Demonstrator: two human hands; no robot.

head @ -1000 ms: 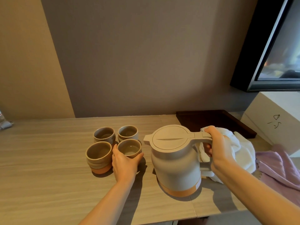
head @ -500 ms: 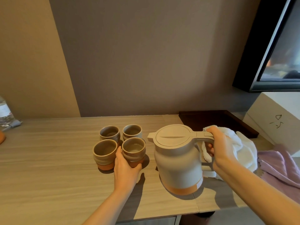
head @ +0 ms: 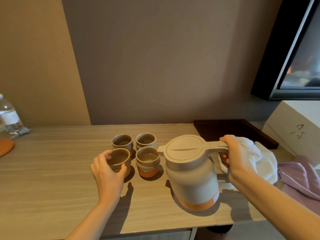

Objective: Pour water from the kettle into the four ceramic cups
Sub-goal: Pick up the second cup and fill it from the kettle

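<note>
Left grip (head: 108, 172) has moved off the near-right cup (head: 147, 161) to clasp the near-left cup (head: 120, 157), likely next for pouring; right grip (head: 237, 158) holds the handle (head: 216, 147) of the kettle (head: 190, 175), upright on the surface (head: 52, 179).

Bare pale wood-grain tabletop (head: 48, 181) is lying open left of and before the four tightly clustered grey-and-orange ceramic cups (head: 147, 161). The beige lidded kettle (head: 192, 179) is blocking their right side; a crumpled white towel (head: 259, 158) is crowding beyond it.

L grip (head: 107, 170) curled, thumb on right, arm stretched fwd; R grip (head: 237, 156) fisted, forearm angled in.
</note>
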